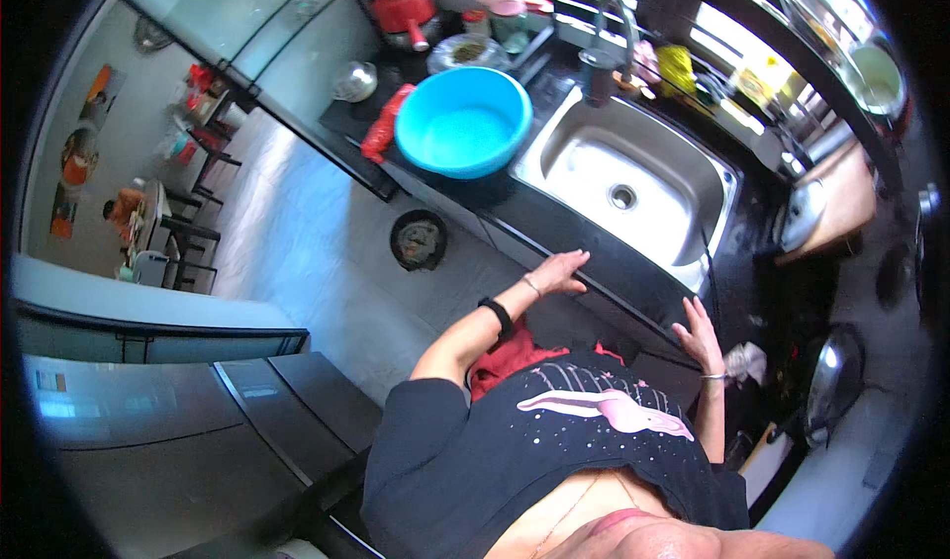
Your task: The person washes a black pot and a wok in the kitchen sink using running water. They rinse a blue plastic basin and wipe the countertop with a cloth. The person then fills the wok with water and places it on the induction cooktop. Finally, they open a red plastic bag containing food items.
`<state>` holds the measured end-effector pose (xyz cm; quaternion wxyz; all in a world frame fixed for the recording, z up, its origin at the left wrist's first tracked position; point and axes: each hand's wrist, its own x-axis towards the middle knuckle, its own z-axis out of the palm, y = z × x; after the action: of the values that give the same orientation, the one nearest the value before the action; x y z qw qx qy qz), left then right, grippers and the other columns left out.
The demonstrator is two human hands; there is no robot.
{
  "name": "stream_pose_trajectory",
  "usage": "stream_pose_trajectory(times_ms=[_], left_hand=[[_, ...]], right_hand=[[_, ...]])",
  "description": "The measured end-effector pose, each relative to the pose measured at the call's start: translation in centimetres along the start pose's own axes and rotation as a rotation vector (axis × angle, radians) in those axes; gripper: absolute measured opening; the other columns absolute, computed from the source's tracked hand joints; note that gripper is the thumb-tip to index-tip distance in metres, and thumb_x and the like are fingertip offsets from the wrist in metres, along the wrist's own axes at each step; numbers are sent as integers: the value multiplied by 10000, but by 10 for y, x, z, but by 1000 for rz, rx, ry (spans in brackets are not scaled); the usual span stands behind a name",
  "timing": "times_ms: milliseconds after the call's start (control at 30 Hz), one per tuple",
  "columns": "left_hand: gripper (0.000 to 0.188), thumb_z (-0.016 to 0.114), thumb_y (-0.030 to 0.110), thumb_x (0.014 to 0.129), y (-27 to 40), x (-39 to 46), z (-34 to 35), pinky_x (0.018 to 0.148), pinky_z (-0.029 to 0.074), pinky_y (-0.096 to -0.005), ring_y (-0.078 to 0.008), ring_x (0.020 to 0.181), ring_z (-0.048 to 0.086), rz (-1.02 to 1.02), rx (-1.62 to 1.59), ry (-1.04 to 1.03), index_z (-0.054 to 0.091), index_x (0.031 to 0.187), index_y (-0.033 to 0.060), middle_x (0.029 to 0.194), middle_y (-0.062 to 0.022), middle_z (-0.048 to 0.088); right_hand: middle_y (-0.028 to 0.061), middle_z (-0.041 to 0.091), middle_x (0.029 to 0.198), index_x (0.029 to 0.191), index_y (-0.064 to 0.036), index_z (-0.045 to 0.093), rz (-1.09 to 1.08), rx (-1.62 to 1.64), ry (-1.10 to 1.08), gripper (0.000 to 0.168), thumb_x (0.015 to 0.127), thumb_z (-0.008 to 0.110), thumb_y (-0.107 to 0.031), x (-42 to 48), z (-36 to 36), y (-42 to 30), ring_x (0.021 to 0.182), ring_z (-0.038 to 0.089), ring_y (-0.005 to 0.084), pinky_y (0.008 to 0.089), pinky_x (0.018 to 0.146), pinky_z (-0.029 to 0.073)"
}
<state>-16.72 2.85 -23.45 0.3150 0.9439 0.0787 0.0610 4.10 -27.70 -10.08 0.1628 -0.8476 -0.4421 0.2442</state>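
My left hand, with a black band on its wrist, is held at the front edge of the black counter, fingers apart and nothing in it. My right hand is raised by the near right corner of the stainless steel sink, with its fingers apart and holding nothing. No water or dishes show in the sink, and its drain is visible. A dark tap stands behind the basin. To the left of the sink, a blue plastic basin rests on the counter, beside a red plastic bag.
A red pot, a metal bowl and a bagged dish sit at the back left. On the right are a wooden cutting board and a wok. A round black container is on the floor. Another person sits in the far room.
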Motion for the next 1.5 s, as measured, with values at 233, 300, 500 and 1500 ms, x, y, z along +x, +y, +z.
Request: stream_pose_trajectory(times_ms=[233,300,500,1500], left_hand=[[578,691,252,732,-60,-110,-103,825,498,-348,-265,963,622,-523,-239,190,504,1213,-8,1127,-191,588],[525,674,228,748,-86,-130,-123,802,506,-335,-246,923,639,-624,-301,321,524,1188,-16,1087,-181,613],[386,641,123,759,-128,-134,-173,735,519,-314,-217,815,652,-696,-218,756,564,1113,-10,977,-162,647],[1118,782,303,615,-405,-25,-373,855,447,-487,-459,1011,514,-743,125,150,34,1433,165,1190,-271,435]], right_hand=[[341,329,1324,1320,38,345,398,-131,-268,681,794,616,-301,85,88,-54,1227,370,430,397,1029,325],[294,429,1275,1308,31,369,162,-65,-244,641,805,607,-287,106,101,-67,1195,427,394,385,1000,364],[226,502,1234,1283,20,410,-148,-52,-178,592,799,619,-250,172,89,-133,1167,469,337,361,983,377],[7,526,712,1332,-14,359,456,910,472,588,777,552,-42,330,141,-301,513,487,67,196,405,389]])
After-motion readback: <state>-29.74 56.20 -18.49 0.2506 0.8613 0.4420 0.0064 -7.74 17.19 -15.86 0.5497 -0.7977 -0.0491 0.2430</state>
